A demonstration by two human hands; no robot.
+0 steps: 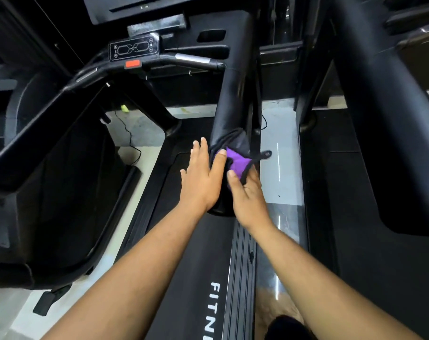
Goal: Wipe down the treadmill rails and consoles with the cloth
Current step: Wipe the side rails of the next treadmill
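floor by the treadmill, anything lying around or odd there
A loose black cable snakes across the pale floor ahead of the belt, and a small yellow-green scrap lies near it. Nothing looks spilled or broken.

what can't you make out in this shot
Head view only:
- Cloth: mostly hidden behind both hands and the rail.
- Right hand fingers: tucked behind the cloth.
- Console: cut off by the top edge.
- Panel symbols: too small.
- Belt lettering: cut off at the bottom.

left hand flat, right hand gripping
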